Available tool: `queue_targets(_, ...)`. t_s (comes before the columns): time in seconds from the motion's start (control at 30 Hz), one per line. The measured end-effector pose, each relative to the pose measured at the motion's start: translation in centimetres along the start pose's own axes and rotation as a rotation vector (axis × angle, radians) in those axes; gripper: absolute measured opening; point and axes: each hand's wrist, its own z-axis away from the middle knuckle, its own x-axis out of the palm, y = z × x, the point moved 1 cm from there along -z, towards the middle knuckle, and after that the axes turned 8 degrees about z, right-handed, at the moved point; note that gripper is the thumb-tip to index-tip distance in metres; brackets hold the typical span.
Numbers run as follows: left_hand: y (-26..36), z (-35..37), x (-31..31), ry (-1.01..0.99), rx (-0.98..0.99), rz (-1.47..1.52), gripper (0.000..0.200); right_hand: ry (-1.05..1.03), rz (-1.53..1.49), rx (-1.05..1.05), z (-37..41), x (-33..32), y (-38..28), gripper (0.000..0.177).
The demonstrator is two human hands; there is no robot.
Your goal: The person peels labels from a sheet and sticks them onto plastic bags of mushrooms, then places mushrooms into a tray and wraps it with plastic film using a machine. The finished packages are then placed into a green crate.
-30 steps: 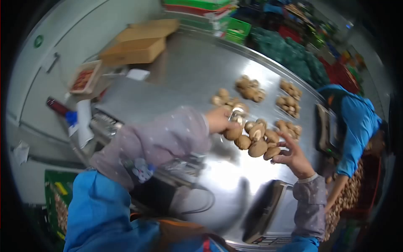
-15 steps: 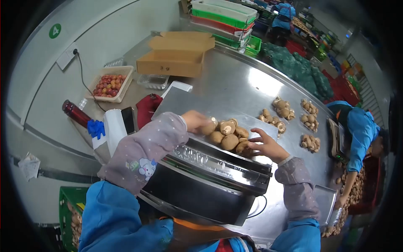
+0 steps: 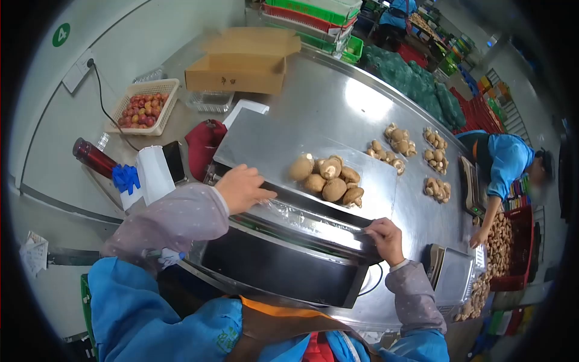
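Observation:
A film wrapping machine [image 3: 283, 265] with a black front stands before me, a strip of clear cling film [image 3: 301, 216] along its top. At the strip's left end, my left hand [image 3: 241, 188] is closed, fingertips pinching the film. My right hand [image 3: 387, 240] pinches the film at the right end, thumb and fingers together. Just beyond the strip, a loose pile of brown mushrooms [image 3: 333, 189] sits on the flat metal plate [image 3: 259, 145], apart from both hands. Some mushrooms have their pale stems turned up.
Several mushroom portions [image 3: 401, 142] stand on the steel table [image 3: 325, 90] to the right. A cardboard box [image 3: 235, 73], a basket of red fruit [image 3: 145, 108] and a dark red flask [image 3: 93, 154] are at left. A co-worker's hand [image 3: 479, 237] reaches by a scale [image 3: 473, 187] and mushroom crate [image 3: 522, 241].
Both hands have left the mushroom pile and come back toward me to the film's two ends, closing on it. The view has shifted slightly; the mushrooms remain piled on the plate.

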Motion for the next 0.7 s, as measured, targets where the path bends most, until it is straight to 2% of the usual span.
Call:
queue_targets(0.03,0.0,1.0,0.2,-0.006,0.003,0.009,0.029,-0.006,-0.002,0.009,0.9,-0.5,-0.1,0.011)
queue_targets(0.1,-0.8,3.7,0.4,-0.053,-0.293,0.628,0.025,-0.188,-0.698,0.573,2.8,-2.6,-0.5,0.008)
queue_targets(0.13,-0.1,4.2,-2.3,-0.181,-0.498,0.882,0.026,-0.188,-0.801,0.521,2.9,-4.1,-1.2,0.015)
queue_targets(0.17,1.0,4.6,-5.6,-0.31,-0.707,1.133,0.028,-0.19,-0.734,0.44,3.1,-5.7,-1.2,0.013)
queue_targets(0.2,0.5,5.2,-6.8,-0.169,-0.621,1.361,0.031,-0.176,-0.874,0.507,2.1,-8.3,-2.3,0.014)
queue_targets(0.23,0.0,5.6,-7.9,-0.021,-0.523,1.577,0.036,-0.041,-0.949,0.408,1.4,-10.1,-2.3,0.019)
queue_targets(0.27,-0.1,4.2,-9.4,0.16,-0.391,1.747,0.037,-0.009,-1.043,0.279,0.2,-11.9,-1.7,0.022)
queue_targets(0.3,-0.3,2.0,-10.7,0.348,-0.248,1.905,0.039,0.064,-1.108,0.238,-2.3,-12.6,-1.4,0.022)
queue_targets(0.33,-0.5,-1.3,-11.0,0.576,-0.367,1.944,0.037,0.138,-1.169,0.194,-5.3,-13.3,-1.1,0.022)
queue_targets(0.37,-1.1,-4.2,-11.6,0.808,-0.479,1.965,0.035,0.259,-1.114,0.251,-9.0,-12.0,-0.5,0.024)
queue_targets(0.4,-4.8,-6.3,-8.5,0.702,-0.442,1.467,0.034,0.384,-1.053,0.306,-12.4,-9.5,0.7,0.026)
queue_targets(0.43,-8.7,-8.4,-3.5,0.587,-0.393,0.973,0.033,0.298,-0.781,0.295,-14.6,-6.5,3.1,0.027)
queue_targets(0.47,-8.4,-10.4,-0.1,0.459,-0.544,0.806,0.03,0.216,-0.217,0.29,-15.1,-2.5,6.4,0.017)
queue_targets(0.5,-7.2,-11.7,3.2,0.331,-0.686,0.633,0.028,0.087,0.028,0.096,-14.7,1.3,7.7,0.019)
queue_targets(0.53,-6.8,-11.6,6.1,0.45,-0.514,0.38,0.026,0.16,0.083,-0.089,-14.6,3.2,6.3,0.02)
queue_targets(0.57,-6.7,-11.4,7.9,0.552,-0.342,0.134,0.026,0.13,-0.078,-0.088,-14.4,3.1,6.0,0.019)
queue_targets(0.6,-6.6,-11.5,7.2,0.545,-0.343,0.141,0.026,-0.014,-0.211,0.138,-14.3,3.0,5.9,0.019)
queue_targets(0.63,-6.3,-11.0,6.6,0.466,-0.319,0.299,0.029,-0.167,-0.347,0.373,-13.6,3.0,5.8,0.02)
queue_targets(0.67,-5.6,-10.6,5.9,0.377,-0.29,0.462,0.033,-0.236,-0.578,0.487,-13.3,2.7,5.5,0.02)
queue_targets(0.7,-4.8,-10.6,5.0,0.356,-0.283,0.475,0.033,-0.289,-0.808,0.598,-13.3,2.3,5.5,0.022)
